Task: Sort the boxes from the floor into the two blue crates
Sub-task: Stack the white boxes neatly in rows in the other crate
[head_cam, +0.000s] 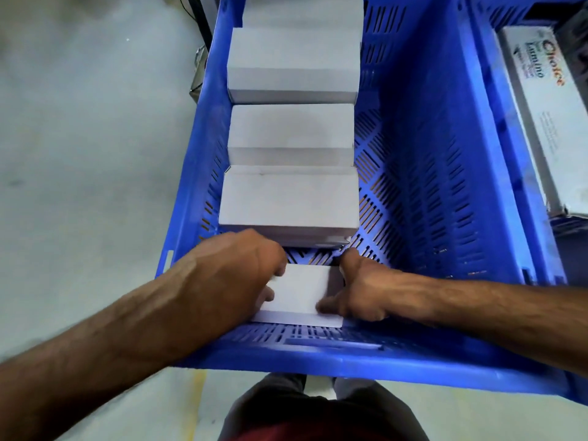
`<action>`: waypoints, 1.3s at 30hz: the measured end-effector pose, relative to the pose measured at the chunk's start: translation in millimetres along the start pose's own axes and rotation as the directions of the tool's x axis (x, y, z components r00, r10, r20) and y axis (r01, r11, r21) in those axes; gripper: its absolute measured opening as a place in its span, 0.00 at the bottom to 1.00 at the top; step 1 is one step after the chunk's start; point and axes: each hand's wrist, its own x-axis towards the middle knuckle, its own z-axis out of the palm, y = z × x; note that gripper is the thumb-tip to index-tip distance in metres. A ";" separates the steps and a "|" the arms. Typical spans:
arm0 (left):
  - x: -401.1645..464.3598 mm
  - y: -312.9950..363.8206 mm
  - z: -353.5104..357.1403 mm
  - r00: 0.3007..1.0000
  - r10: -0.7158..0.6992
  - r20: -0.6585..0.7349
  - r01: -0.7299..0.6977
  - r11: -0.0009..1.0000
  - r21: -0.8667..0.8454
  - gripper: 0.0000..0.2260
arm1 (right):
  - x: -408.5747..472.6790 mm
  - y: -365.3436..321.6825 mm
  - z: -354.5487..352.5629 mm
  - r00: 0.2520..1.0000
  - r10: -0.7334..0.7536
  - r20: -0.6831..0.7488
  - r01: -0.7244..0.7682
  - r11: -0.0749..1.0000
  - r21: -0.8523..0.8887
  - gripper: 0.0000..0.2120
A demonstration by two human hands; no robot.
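inside the blue crate (429, 186), left hand (235, 268) and right hand (366, 291) grip a white box (299, 291), long axis left-right.

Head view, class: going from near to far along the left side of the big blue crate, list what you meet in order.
Held white box → second white box → third white box → fourth white box → farthest white box.

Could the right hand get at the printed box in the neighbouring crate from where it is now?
Probably not right away. The right hand grips the small white box together with the left hand, low inside the near crate. The printed box lies beyond two crate walls, though uncovered from above.
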 end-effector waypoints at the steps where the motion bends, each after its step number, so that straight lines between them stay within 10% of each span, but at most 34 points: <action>1: -2.8 0.8 -6.8 0.999 -0.018 -0.046 0.016 0.999 -0.042 0.09 | 1.0 0.5 0.6 1.000 0.020 -0.002 -0.020 0.999 0.041 0.36; 10: 9.9 -1.6 -35.1 0.950 -0.107 -0.292 0.102 0.994 -0.033 0.11 | 10.7 13.1 10.8 0.994 0.097 -0.043 -0.055 0.815 0.577 0.14; 18: 13.7 0.3 -30.8 0.932 -0.086 -0.353 0.089 0.996 -0.008 0.13 | 12.9 12.6 7.6 0.985 0.084 0.154 -0.141 0.900 0.412 0.08; 26: 12.9 2.3 -30.6 0.935 -0.109 -0.338 0.110 0.994 -0.016 0.12 | 16.5 13.2 17.8 0.990 0.092 0.107 -0.131 0.884 0.449 0.33; 34: 11.9 1.9 -31.3 0.946 -0.099 -0.308 0.112 0.993 0.025 0.13 | 11.6 7.4 22.5 0.987 0.154 0.036 -0.135 0.695 0.706 0.38; 39: 14.2 0.0 -26.7 0.932 -0.108 -0.347 0.128 0.991 0.035 0.14 | 13.1 10.4 20.2 0.976 0.200 0.084 -0.187 0.577 0.795 0.24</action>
